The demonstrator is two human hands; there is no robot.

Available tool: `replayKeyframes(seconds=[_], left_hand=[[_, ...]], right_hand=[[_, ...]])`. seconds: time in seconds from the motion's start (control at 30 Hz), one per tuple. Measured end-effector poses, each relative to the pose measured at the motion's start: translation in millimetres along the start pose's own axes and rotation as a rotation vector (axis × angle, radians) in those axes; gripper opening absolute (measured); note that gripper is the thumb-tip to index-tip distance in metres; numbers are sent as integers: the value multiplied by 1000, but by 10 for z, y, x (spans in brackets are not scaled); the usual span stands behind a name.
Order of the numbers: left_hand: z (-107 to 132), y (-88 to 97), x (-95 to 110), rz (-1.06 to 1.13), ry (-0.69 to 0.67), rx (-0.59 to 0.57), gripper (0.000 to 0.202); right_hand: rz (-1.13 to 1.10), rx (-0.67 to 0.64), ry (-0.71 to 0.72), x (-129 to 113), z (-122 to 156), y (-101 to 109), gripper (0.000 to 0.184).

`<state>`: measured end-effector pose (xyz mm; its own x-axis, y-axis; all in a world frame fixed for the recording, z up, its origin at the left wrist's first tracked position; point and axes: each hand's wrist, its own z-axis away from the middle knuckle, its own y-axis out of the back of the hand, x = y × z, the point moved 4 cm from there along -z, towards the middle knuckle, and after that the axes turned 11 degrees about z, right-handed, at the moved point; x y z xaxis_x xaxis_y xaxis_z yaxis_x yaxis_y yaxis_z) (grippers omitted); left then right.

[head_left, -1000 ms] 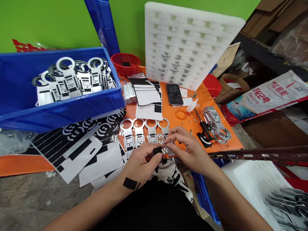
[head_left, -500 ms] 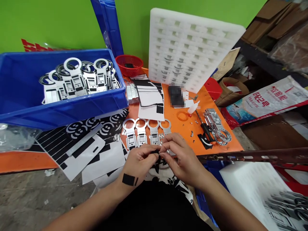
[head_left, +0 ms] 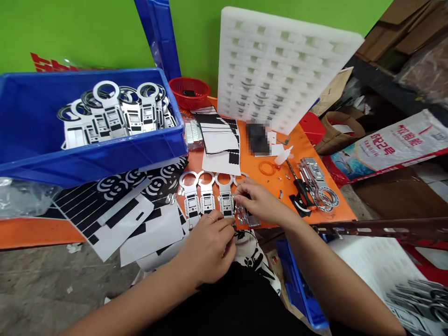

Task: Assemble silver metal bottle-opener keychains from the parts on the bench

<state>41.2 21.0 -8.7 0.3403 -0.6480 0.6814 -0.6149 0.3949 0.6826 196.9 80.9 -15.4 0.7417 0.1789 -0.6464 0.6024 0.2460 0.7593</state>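
A row of silver metal brackets [head_left: 206, 193] with ring-shaped tops lies near the front edge of the orange table [head_left: 266, 184]. My right hand [head_left: 257, 200] rests on the rightmost bracket, its fingers curled and pressing on the metal. My left hand [head_left: 210, 245] sits just below the row, palm down, fingers curled at the lower end of the brackets; whatever they pinch is hidden. Black-and-white sticker sheets [head_left: 133, 210] lie to the left of my hands.
A blue crate [head_left: 105, 154] full of similar brackets stands at the left. A white foam tray [head_left: 280, 65] leans at the back, beside a red basket [head_left: 189, 91]. A phone [head_left: 258, 137], a screwdriver [head_left: 297, 182] and finished brackets [head_left: 318, 184] lie at the right.
Both hands have moved from a pinch over a small black piece above my lap up to the row of brackets. My left wrist has turned palm down, hiding the black stickers on it.
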Motion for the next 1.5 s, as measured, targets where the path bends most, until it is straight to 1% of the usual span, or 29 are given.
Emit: replayKeyframes(seconds=[0.17,0.3,0.53,0.67,1.1,1.3,1.5], left_hand=[[8,-12,-35,-47,6,-17,13],[-5,-9,-49,-55,9,-32,15],[12,-24,-59,-70,8,-33,12],[24,-23,-72,-64,3,-13,10],[19,-18,-59,-103,19,-25,10],[8,-33,-63,-136,12,-46,12],[4,-66,-87,-189,42,-78,15]], right_hand=[[23,1,1,-48,-7,-36,21],[17,7,-13,-38,-10,-53,18],[25,-1,2,-50,-14,-42,19],[14,-7,4,-36,-18,-48,19],[45,59,-3,-5,-25,-118,17],[69,92,4,20,-13,-147,16],[99,118,-5,13,-2,-162,16]])
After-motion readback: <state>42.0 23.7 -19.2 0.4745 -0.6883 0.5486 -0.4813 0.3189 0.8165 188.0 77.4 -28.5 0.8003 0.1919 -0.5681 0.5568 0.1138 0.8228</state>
